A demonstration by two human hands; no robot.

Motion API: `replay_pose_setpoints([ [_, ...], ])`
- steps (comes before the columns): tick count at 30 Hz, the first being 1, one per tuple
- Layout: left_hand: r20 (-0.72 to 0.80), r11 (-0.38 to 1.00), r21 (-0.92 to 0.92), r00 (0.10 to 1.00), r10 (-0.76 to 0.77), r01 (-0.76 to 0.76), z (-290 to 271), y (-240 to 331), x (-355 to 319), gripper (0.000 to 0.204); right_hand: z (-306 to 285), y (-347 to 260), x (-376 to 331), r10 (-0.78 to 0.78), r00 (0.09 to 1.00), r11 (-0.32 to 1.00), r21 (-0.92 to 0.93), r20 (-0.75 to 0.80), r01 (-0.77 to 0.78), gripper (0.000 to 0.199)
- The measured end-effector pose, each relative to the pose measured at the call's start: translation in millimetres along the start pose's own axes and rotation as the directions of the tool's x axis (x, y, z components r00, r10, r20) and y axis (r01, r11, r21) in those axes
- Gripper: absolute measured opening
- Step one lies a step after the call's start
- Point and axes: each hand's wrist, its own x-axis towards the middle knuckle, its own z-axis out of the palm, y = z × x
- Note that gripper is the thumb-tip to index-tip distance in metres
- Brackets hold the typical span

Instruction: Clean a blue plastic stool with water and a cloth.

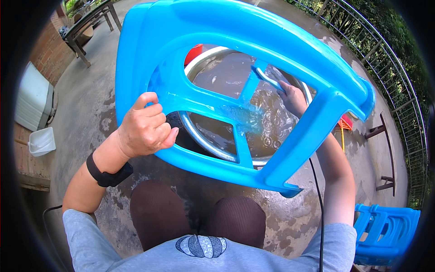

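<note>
A bright blue plastic chair [253,34] is tilted on its side over a wide metal basin [199,135] of murky water. My left hand [147,124] is closed round the chair's near left edge, fingers curled through an opening. Through the frame's right-hand opening reaches my right hand [293,97], closed on the pale handle of a brush [269,80]. The brush's dark head lies against a blue crossbar of the chair. Below the bars, ripples and bubbles show on the water, and a wet streak runs over the middle bar.
Part of a red container [194,53] shows beyond the basin. More blue plastic chairs [385,233] stand at the lower right. A white dustpan [42,142] and a white box-like appliance [35,97] are at left. A metal railing [385,50] curves along the right.
</note>
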Motion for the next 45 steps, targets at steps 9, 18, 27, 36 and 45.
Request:
replay_pose_setpoints([
  [9, 0.024, 0.999, 0.041, 1.000, -0.010, 0.009, -3.3, 3.6, -0.9, 0.035, -8.2, -3.0, -27.5, 0.381, 0.719, 0.922, -0.295, 0.581, -0.251, 0.017],
  [18, -0.007, 0.998, -0.057, 0.999, 0.036, -0.036, 54.8, -25.4, 100.6, 0.038, -216.2, 44.1, -140.3, 0.460, 0.851, 0.882, -0.025, 0.254, -0.470, 0.023],
  [27, 0.216, 0.941, -0.211, 0.951, -0.220, 0.265, 46.2, -51.4, 170.3, 0.044, -310.6, 28.3, -315.8, 0.765, 0.556, 0.624, 0.157, -0.325, -0.765, 0.025],
  [36, -0.150, 0.722, -0.235, 0.709, -0.689, 0.651, 27.5, -77.3, 66.1, 0.041, -271.2, -59.6, -311.6, 0.670, 0.495, 0.718, 0.314, -0.553, -0.622, 0.027],
  [45, 0.702, -0.701, -0.639, -0.133, -0.700, 0.318, 117.7, -61.0, -67.7, 0.071, -197.5, -193.7, -105.4, 0.213, 0.814, 0.977, 0.131, -0.540, -0.169, 0.026],
])
